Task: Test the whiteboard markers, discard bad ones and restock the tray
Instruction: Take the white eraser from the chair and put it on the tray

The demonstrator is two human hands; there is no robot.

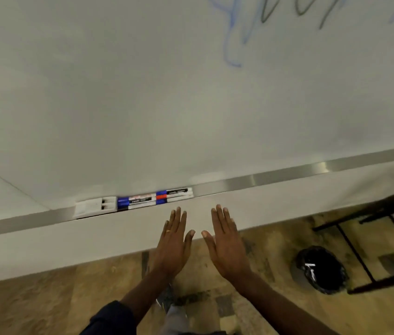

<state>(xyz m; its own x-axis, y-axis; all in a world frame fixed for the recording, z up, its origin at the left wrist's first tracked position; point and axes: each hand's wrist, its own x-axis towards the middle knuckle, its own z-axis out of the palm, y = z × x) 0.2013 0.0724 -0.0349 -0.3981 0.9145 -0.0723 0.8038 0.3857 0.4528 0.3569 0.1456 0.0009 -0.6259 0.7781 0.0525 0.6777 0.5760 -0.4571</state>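
Along the brushed-metal tray (275, 176) at the foot of the glossy whiteboard (142, 105), the markers (155, 198) lie lengthwise in rows: white barrels, blue and red caps, black labels too blurred to read. Just left of them on the tray sits a white rectangular eraser (92, 207). Just below the tray, the left hand (173, 240) and right hand (226, 243) hover flat, fingers straight, thumbs nearly meeting, holding nothing. Well above the tray, looping blue and black scribbles (232, 44) run off the top edge. Below and right of the tray, a round bin (321, 269) with a shiny black liner stands on mottled tan flooring (46, 305); its contents are hard to make out.
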